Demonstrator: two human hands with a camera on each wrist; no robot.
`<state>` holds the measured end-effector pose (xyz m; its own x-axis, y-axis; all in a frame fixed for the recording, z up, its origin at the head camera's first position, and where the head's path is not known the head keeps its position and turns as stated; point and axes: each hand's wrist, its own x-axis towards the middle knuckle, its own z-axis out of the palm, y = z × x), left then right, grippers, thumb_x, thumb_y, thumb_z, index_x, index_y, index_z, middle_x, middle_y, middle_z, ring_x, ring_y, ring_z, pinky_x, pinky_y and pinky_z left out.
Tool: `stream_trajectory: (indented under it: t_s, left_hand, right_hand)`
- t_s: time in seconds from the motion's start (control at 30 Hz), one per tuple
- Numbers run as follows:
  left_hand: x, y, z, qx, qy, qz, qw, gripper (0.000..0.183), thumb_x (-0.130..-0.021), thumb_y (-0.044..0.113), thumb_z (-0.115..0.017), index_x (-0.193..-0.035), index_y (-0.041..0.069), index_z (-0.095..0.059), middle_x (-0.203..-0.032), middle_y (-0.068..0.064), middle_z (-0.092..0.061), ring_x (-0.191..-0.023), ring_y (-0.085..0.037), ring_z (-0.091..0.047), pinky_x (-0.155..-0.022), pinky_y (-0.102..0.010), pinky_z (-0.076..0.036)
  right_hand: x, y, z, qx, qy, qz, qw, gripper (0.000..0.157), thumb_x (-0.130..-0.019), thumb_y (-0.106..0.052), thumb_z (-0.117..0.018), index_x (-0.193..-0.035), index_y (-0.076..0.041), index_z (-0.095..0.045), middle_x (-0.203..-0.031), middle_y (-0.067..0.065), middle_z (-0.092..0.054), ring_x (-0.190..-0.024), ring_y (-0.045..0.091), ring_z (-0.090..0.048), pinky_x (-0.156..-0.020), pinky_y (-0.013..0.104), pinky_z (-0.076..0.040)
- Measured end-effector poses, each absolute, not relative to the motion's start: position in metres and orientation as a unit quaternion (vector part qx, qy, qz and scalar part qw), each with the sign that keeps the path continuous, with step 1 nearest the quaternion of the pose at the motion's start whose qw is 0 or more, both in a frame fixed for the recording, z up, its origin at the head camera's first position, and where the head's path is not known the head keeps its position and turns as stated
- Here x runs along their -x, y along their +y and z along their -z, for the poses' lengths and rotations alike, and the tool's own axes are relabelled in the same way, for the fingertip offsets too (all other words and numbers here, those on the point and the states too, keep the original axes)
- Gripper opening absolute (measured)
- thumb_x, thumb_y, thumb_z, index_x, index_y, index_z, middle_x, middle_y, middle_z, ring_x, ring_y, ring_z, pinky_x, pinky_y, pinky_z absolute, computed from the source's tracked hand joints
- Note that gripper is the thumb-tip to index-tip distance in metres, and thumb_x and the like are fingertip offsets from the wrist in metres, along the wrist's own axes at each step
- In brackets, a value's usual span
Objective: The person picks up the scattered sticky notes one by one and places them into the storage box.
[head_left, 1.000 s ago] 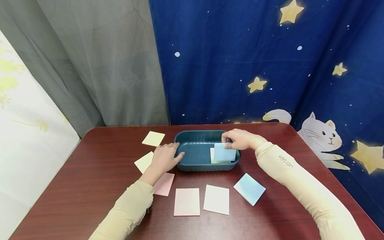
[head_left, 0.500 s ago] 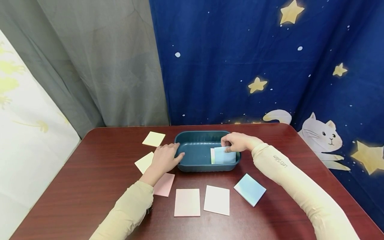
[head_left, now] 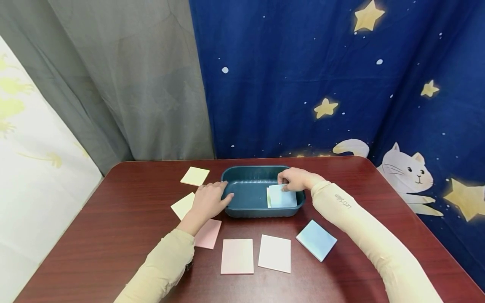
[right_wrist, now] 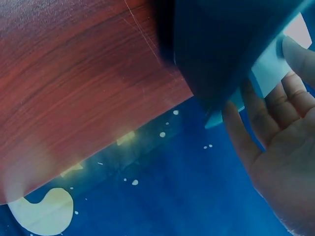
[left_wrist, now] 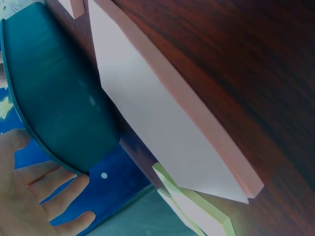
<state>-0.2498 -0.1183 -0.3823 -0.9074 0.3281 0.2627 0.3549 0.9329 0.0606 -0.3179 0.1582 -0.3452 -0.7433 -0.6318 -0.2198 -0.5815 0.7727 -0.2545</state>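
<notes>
My right hand (head_left: 297, 179) pinches a light blue sticky-note pad (head_left: 283, 198) by its far edge, low inside the right end of a dark teal bin (head_left: 248, 213). Beneath and just left of that pad, the edge of a pale greenish pad (head_left: 268, 202) shows. In the right wrist view, the thumb lies on one face of the blue pad (right_wrist: 270, 73) and fingers stand behind it. My left hand (head_left: 206, 202) rests at the bin's left rim with fingers spread and relaxed; in the left wrist view the fingertips touch the rim of the bin (left_wrist: 54, 93).
Left of the bin lie two pale yellow pads, one far (head_left: 195, 176) and one nearer (head_left: 182, 205). A pink pad (head_left: 208, 235) is partly under my left wrist. In front are a light pink pad (head_left: 237, 256), a white pad (head_left: 274, 253) and a blue pad (head_left: 316, 240). Curtains hang behind the table.
My right hand has lowered the blue pad into the bin and shifted slightly left, covering more of the greenish pad. The left hand has stayed at the rim.
</notes>
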Motion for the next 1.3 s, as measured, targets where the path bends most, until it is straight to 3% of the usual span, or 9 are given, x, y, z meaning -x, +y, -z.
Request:
stream_trajectory:
  t_s: [0.67,1.3]
  left_hand:
    - [0.248,-0.118,0.381,0.174,-0.976,0.053,0.121,0.051,-0.086,0.040,-0.051,-0.120,0.003,-0.054,-0.110,-0.012,-0.058,-0.094,-0.027,-0.056,-0.081,-0.045,-0.040]
    - [0.250,-0.118,0.384,0.174,-0.975,0.054,0.129,0.050,-0.085,0.040,-0.052,-0.119,0.004,-0.055,-0.109,-0.012,-0.059,-0.093,-0.027,-0.057,-0.080,-0.045,-0.041]
  right_hand:
    - [0.329,0.148,0.374,0.280,0.950,0.020,0.133,0.010,-0.085,-0.014,-0.056,-0.093,-0.013,-0.060,-0.086,0.001,-0.056,-0.075,0.016,-0.048,-0.071,0.035,-0.040]
    - [0.326,0.143,0.379,0.279,0.954,-0.011,0.107,0.010,-0.083,-0.011,-0.057,-0.092,-0.008,-0.062,-0.082,0.003,-0.053,-0.072,0.017,-0.047,-0.069,0.035,-0.041]
